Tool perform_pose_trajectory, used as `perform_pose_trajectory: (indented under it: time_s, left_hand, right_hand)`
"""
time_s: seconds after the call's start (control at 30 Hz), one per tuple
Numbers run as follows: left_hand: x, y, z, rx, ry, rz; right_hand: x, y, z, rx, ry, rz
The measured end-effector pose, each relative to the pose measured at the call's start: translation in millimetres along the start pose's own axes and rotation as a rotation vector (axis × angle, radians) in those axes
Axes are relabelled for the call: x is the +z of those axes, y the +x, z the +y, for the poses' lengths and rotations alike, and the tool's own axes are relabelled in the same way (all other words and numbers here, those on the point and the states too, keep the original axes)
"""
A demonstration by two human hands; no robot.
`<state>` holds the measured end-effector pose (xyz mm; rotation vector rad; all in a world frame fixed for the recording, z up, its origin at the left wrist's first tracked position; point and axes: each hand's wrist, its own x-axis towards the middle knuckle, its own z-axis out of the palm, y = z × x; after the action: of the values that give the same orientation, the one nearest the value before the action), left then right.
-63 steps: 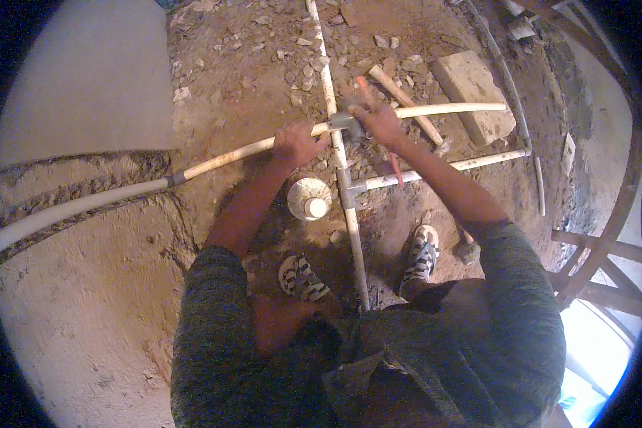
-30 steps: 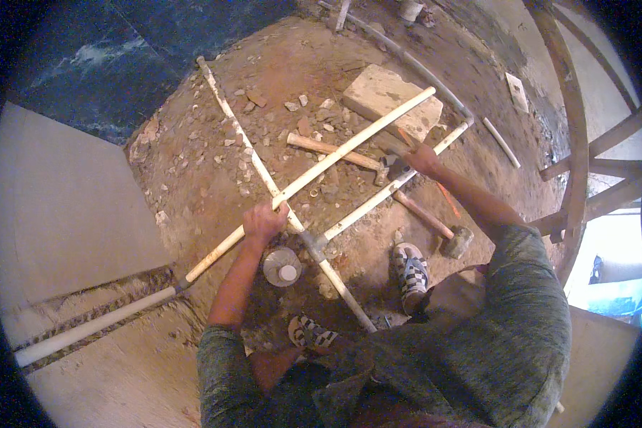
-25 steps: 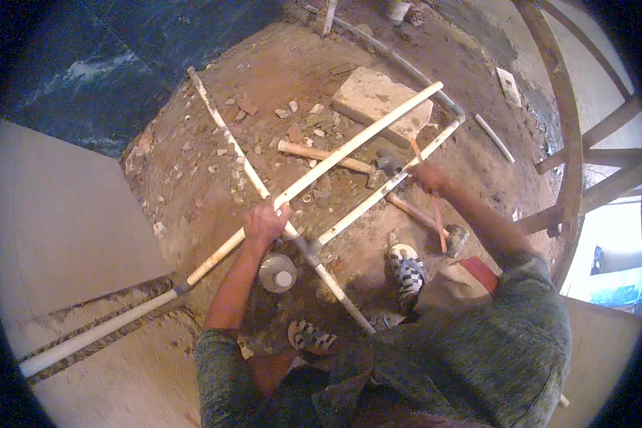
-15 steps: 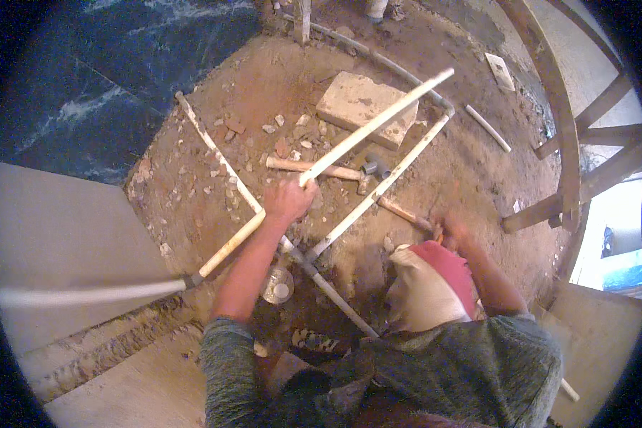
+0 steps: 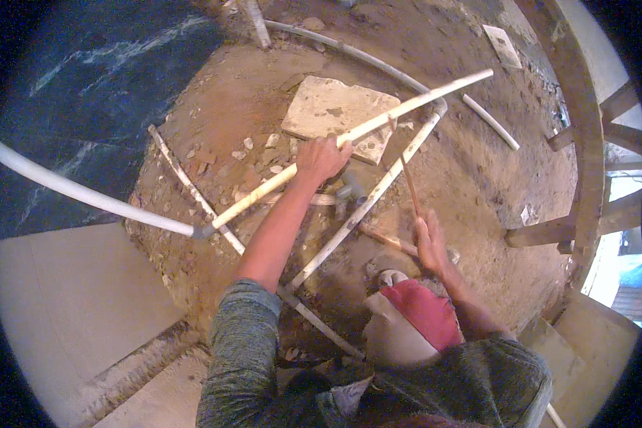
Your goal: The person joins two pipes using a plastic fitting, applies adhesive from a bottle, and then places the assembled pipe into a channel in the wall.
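1. Holding a long pale pipe (image 5: 257,198) aslant above the dirt ground (image 5: 478,192), seemingly lifted; gripped between the grey coupling (image 5: 204,231) and the free end, perhaps for balance.
2. Steadying it, apparently, with the left hand (image 5: 323,160) alone, fingers curled closed round the pipe.
3. Gripping, as far as blur allows, a thin reddish strip (image 5: 411,185) in the right hand (image 5: 429,242), fingers closed at its lower end, likely leaving most of its length free.
4. Left low, probably within easy reach: a grey fitting (image 5: 349,194) just beside the white ground pipe (image 5: 378,189).
5. Seen partly behind the raised length: a stone block (image 5: 339,107).
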<state>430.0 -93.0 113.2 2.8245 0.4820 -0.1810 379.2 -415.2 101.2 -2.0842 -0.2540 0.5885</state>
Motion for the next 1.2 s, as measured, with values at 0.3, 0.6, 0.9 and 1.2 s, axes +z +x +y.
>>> perform_pose_trajectory:
  time_s: [0.3, 0.6, 0.9, 1.2]
  left_hand:
    - [43, 65, 37, 0.033, -0.089, -0.048]
    - [63, 72, 42, 0.051, -0.134, -0.083]
    - [77, 77, 38, 0.070, -0.180, -0.008]
    - [79, 80, 40, 0.118, -0.152, -0.043]
  right_hand:
    - [22, 133, -12, -0.132, -0.333, 0.166]
    - [46, 160, 22, -0.219, -0.441, 0.247]
    - [48, 169, 35, -0.312, -0.443, 0.289]
    - [39, 191, 19, -0.305, -0.382, 0.165]
